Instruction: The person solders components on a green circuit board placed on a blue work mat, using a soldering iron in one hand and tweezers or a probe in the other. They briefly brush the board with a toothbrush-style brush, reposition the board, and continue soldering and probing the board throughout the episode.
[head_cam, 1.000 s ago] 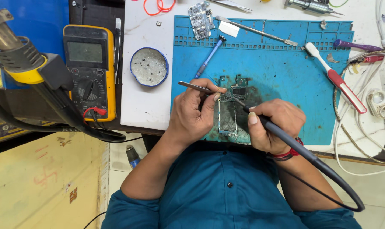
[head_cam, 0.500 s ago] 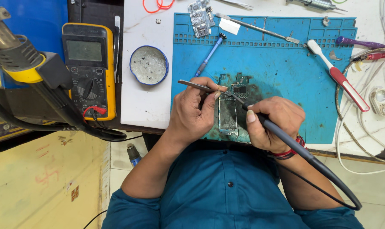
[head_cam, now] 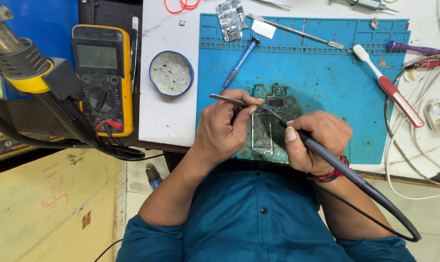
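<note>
The left hand (head_cam: 224, 127) pinches tweezers (head_cam: 232, 100) and the right hand (head_cam: 317, 140) grips a soldering iron (head_cam: 326, 154) at the circuit board (head_cam: 266, 123), a soldering step needing steady tips.

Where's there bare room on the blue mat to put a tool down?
Free: the blue mat between the screwdriver and toothbrush. Crowded: around the circuit board, where the left hand and right hand work.

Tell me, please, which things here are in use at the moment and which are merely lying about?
In use: left hand with tweezers; right hand with soldering iron; circuit board; blue mat.

Lying about: multimeter, round tin, toothbrush, blue screwdriver.
</note>
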### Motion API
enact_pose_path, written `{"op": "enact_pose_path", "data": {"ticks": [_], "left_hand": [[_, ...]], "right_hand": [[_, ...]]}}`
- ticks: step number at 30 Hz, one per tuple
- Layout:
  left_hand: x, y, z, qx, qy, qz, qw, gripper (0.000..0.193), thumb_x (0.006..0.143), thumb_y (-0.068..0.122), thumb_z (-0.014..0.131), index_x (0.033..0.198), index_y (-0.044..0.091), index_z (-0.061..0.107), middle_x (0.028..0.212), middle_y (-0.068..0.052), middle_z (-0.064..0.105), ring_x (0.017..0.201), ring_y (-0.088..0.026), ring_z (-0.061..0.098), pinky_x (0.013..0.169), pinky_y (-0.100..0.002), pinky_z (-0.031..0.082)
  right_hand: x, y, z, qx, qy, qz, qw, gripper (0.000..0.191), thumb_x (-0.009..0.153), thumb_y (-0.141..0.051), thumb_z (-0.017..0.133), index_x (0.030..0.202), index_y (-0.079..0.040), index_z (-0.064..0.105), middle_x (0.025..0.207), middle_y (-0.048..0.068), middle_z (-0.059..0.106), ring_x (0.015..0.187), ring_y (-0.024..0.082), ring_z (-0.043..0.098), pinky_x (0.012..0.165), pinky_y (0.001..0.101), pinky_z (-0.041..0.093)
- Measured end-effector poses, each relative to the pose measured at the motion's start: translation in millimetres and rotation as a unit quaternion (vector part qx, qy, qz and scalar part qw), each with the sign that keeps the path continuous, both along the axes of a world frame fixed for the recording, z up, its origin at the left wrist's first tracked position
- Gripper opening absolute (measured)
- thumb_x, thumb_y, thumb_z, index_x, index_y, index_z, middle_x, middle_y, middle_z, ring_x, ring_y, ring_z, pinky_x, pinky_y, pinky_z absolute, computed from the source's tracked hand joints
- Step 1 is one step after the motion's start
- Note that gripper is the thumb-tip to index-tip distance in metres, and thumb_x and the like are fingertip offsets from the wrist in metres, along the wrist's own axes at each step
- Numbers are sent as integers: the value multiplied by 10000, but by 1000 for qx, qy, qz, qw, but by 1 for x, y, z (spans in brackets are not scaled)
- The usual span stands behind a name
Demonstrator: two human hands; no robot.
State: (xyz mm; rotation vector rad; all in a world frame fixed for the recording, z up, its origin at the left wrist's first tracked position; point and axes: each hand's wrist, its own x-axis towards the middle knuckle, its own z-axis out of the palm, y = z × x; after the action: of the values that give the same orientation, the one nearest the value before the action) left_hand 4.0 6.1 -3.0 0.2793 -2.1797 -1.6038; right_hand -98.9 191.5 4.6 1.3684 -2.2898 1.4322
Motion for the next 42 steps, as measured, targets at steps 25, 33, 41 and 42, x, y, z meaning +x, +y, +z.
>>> {"op": "enact_pose_path", "data": {"ticks": [25,33,41,42], "left_hand": [[0,2,1,-3,-3,14,1000,155,1015,-25,621,1146,24,554,1042,-114,770,818,-177,759,696,-288,584],[-1,0,-1,0,-10,13,1000,162,1015,-19,621,1152,27,549,1045,-108,772,823,-179,765,690,-288,584],[1,0,-1,0,-16,12,1000,154,1012,-18,621,1146,30,562,1037,-109,778,791,-171,756,678,-287,579],[1,0,0,5,-13,12,1000,152,1016,-14,624,1148,29,562,1038,-109,776,801,-170,760,681,-285,581]], "right_hand": [[0,-1,3,-3,-2,-6,1000,110,920,-104,674,854,-40,613,712,84,627,590,239,591,537,318,444],[-1,-1,3,0,1,-2,1000,105,921,-100,676,864,-41,610,719,88,630,597,245,597,542,323,445],[1,-1,3,-1,2,-2,1000,101,918,-100,672,861,-45,610,722,87,628,606,245,601,548,320,450],[1,-1,3,-2,2,-1,1000,106,920,-100,673,859,-43,607,724,86,635,600,243,598,545,319,447]]}}
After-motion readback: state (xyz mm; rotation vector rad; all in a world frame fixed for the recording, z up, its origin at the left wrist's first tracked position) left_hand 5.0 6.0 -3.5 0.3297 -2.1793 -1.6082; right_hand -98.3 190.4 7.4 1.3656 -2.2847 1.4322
